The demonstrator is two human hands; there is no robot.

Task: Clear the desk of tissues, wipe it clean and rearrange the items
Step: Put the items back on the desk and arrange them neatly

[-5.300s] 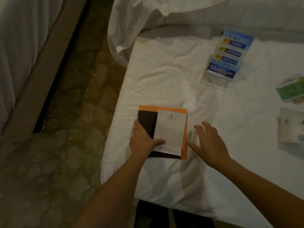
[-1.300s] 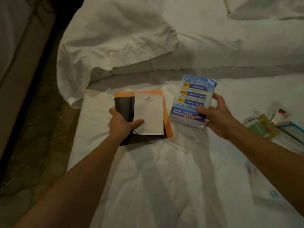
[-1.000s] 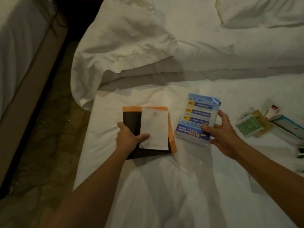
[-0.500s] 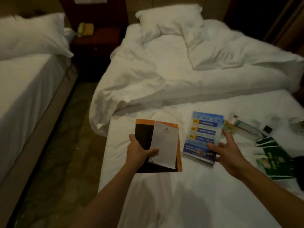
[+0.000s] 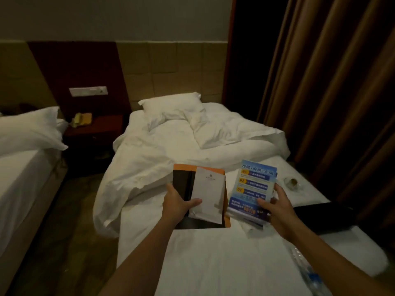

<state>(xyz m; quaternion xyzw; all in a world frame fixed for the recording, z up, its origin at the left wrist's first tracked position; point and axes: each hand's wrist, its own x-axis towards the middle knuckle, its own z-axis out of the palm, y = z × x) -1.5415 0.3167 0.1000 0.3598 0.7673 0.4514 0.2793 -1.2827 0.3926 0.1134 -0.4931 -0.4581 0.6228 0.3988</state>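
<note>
Now against earlier: the stack (image 5: pixel 201 224) is no longer lying flat on the sheet (image 5: pixel 213 263) as it was five seconds ago, it is held up. The blue sign (image 5: pixel 254 184), which then stood well apart at the back right, is brought just beside the stack. The view is raised, so most of the room is seen.
Left hand (image 5: pixel 177 205): clasped on the left side of the stack, with the thumb laid across the white envelope (image 5: pixel 208 195); the other fingers are hidden underneath.
Stack: the orange folder (image 5: pixel 186 167) is at the back, the black folder (image 5: pixel 181 182) on it and the white envelope in front. Whether its near edge touches the sheet cannot be told.
Right hand (image 5: pixel 277 208): the blue sign is grasped low on its right side, thumb on the printed face, fingers behind the right edge.
Near zone: a water bottle (image 5: pixel 307 272) is lying beside the right forearm; plain sheet is seen between the two forearms.
Right side: a black flat object (image 5: pixel 324 218) is just beyond the right hand, and a glass (image 5: pixel 291 183) is farther off, near the bed's right edge.
Left edge: the sheet ends left of the left forearm; a strip of floor (image 5: pixel 70 221) runs between it and the second bed (image 5: pixel 21 178).
Far: a crumpled duvet (image 5: pixel 149 167) hangs over the left edge. A pillow (image 5: pixel 171 105) is at the head, and a night table (image 5: pixel 94 129) is seen with a telephone (image 5: pixel 82 119). The right side is closed by a curtain (image 5: pixel 331 82).
</note>
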